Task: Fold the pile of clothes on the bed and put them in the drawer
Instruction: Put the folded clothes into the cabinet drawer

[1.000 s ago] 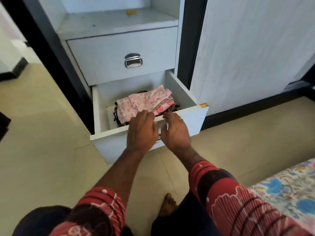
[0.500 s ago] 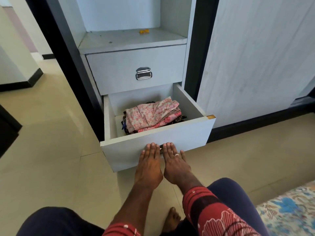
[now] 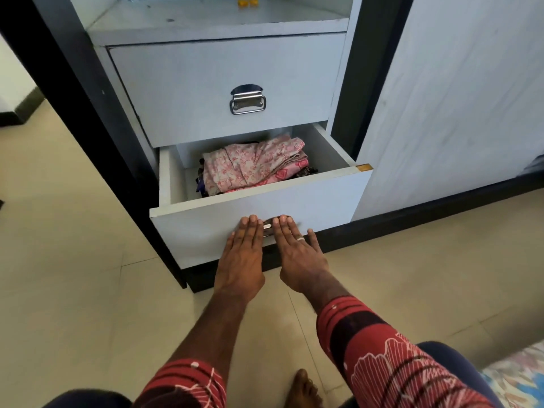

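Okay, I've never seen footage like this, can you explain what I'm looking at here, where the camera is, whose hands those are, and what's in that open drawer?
There is no machine here. The camera is worn on a person's head and looks forward and down, so the arms reaching in from the bottom are the wearer's own. The left hand and the right hand lie flat, fingers straight, against the white front panel of the open lower drawer; neither holds anything. Between the fingertips, part of a metal handle shows. Inside the drawer lies a folded pink floral cloth on top of darker clothes. Above it is a closed white upper drawer with a silver handle. A bare foot stands on the beige tiled floor.
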`<action>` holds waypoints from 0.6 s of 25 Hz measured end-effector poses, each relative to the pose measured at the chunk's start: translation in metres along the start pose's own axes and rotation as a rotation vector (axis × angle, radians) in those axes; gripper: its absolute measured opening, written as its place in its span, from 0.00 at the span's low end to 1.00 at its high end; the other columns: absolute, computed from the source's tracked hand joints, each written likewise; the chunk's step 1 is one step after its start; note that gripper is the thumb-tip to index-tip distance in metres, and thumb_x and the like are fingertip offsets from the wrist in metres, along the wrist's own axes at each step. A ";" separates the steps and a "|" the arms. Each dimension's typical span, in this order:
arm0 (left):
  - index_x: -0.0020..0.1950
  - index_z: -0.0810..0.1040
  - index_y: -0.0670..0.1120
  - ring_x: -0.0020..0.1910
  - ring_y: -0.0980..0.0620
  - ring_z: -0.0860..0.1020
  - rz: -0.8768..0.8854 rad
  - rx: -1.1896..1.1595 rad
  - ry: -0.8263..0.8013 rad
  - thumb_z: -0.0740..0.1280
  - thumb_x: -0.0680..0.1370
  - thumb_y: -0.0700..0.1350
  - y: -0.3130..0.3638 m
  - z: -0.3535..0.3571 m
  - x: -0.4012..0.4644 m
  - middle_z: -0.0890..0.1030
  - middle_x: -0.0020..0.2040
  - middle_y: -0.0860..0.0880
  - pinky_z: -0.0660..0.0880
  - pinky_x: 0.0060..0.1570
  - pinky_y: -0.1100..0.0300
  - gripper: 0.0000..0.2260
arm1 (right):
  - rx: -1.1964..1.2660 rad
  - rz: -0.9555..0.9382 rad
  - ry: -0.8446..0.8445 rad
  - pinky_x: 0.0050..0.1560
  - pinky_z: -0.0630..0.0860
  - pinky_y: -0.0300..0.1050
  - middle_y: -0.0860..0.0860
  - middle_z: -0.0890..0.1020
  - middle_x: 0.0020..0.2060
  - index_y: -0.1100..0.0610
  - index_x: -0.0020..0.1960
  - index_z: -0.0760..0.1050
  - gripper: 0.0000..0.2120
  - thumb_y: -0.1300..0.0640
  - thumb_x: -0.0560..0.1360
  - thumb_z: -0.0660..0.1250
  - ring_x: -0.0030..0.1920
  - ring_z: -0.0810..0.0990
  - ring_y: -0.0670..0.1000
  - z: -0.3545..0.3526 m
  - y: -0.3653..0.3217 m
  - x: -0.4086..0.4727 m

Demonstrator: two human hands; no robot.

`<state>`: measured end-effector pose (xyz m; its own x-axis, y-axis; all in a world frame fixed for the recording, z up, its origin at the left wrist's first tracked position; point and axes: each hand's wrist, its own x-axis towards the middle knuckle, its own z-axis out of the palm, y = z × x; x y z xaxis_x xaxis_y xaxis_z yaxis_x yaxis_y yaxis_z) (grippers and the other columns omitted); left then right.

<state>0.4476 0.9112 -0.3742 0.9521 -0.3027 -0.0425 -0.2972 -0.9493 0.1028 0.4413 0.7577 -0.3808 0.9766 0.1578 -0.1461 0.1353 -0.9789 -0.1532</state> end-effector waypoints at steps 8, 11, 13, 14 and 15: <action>0.80 0.29 0.46 0.79 0.48 0.30 -0.034 0.062 -0.012 0.68 0.80 0.49 -0.047 -0.014 0.111 0.29 0.80 0.47 0.35 0.78 0.52 0.48 | 0.006 -0.027 0.051 0.80 0.36 0.62 0.51 0.34 0.82 0.54 0.82 0.31 0.43 0.60 0.79 0.57 0.81 0.34 0.50 -0.023 0.000 0.120; 0.81 0.32 0.46 0.80 0.48 0.32 -0.034 0.073 -0.012 0.68 0.80 0.48 -0.064 -0.025 0.149 0.30 0.81 0.47 0.37 0.79 0.52 0.47 | 0.009 -0.013 0.056 0.81 0.38 0.61 0.51 0.37 0.83 0.56 0.83 0.33 0.43 0.57 0.79 0.59 0.82 0.37 0.49 -0.036 0.000 0.164; 0.82 0.33 0.46 0.81 0.48 0.33 -0.016 0.106 -0.010 0.66 0.80 0.47 -0.074 -0.029 0.167 0.31 0.81 0.47 0.38 0.80 0.51 0.45 | -0.016 -0.010 0.042 0.81 0.39 0.62 0.52 0.37 0.83 0.57 0.83 0.34 0.43 0.54 0.79 0.60 0.82 0.38 0.50 -0.039 -0.001 0.186; 0.82 0.33 0.46 0.81 0.48 0.33 -0.007 0.122 -0.011 0.66 0.80 0.47 -0.078 -0.027 0.174 0.31 0.81 0.47 0.39 0.80 0.50 0.45 | -0.022 -0.005 0.037 0.81 0.40 0.62 0.52 0.37 0.83 0.57 0.83 0.33 0.43 0.54 0.79 0.60 0.82 0.37 0.50 -0.037 -0.002 0.194; 0.82 0.32 0.46 0.81 0.48 0.33 -0.003 0.135 -0.016 0.66 0.80 0.48 -0.081 -0.025 0.177 0.31 0.81 0.47 0.39 0.80 0.50 0.45 | -0.026 0.004 0.035 0.81 0.41 0.63 0.52 0.36 0.82 0.58 0.82 0.33 0.44 0.53 0.79 0.60 0.82 0.36 0.50 -0.032 -0.004 0.198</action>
<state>0.6424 0.9365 -0.3657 0.9521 -0.3003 -0.0583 -0.3024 -0.9527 -0.0317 0.6398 0.7889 -0.3774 0.9824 0.1499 -0.1118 0.1353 -0.9825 -0.1277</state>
